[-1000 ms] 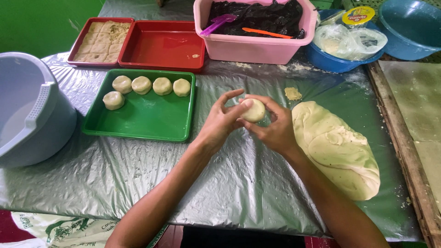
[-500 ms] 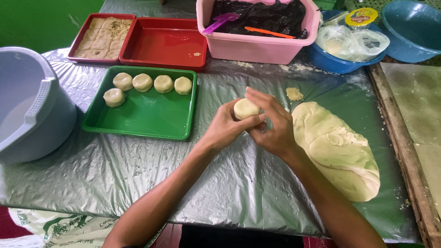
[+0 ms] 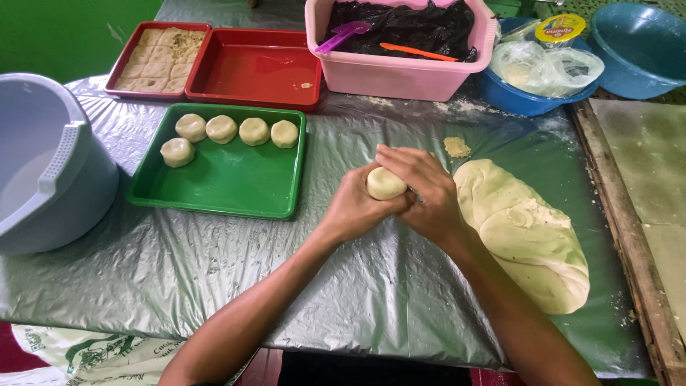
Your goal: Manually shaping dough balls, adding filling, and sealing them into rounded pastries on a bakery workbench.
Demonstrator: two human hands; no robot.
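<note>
Head view: left hand (image 3: 355, 206), right hand (image 3: 421, 191) grip closed round dough ball (image 3: 385, 184).

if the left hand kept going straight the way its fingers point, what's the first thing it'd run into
Probably the right hand, cupped against the same pale round dough ball the left hand holds. Beyond that lies the large pale dough slab, though depth is unclear.

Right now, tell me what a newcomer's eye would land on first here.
First, the two hands, left hand and right hand, cupped together around a small dough ball at the middle of the foil-covered table. Next, the big dough mass lying just right of them. Then the green tray to the left, with five shaped dough pieces along its far edge.
</note>
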